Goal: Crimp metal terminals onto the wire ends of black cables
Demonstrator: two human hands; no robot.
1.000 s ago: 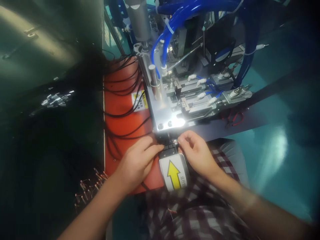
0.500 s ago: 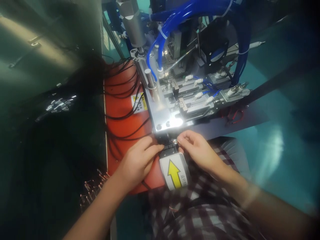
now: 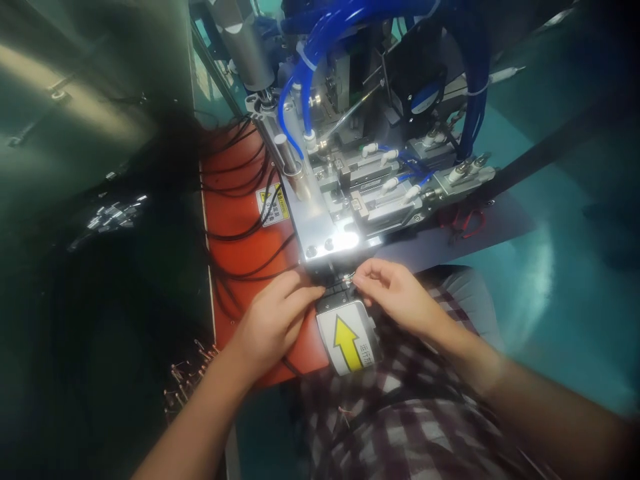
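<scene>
My right hand (image 3: 387,283) pinches a small shiny metal piece (image 3: 348,278) at the right side of a dark track (image 3: 336,291). The piece is too small to name. On the other side of that track, my left hand (image 3: 280,310) rests with fingers bent and pressed together, its fingertips at the track's edge; whether anything is between them is hidden. Just below the fingers, a white plate with a yellow arrow (image 3: 347,339) covers the near end of the track. A bright metal block of the machine (image 3: 320,230) stands directly beyond both hands.
Thick blue air hoses (image 3: 345,27) arch over the cylinders (image 3: 395,207). Black cables (image 3: 240,233) cross the orange base (image 3: 225,207). Loose shiny metal pieces (image 3: 115,213) lie on the dark surface at left, and copper-coloured thin parts (image 3: 187,383) lie nearer. Red-handled pliers (image 3: 465,223) lie at right.
The view has shifted slightly, so the machine appears a little further left. Both hands stay at the track in nearly the same pose, the right one still pinching the small piece.
</scene>
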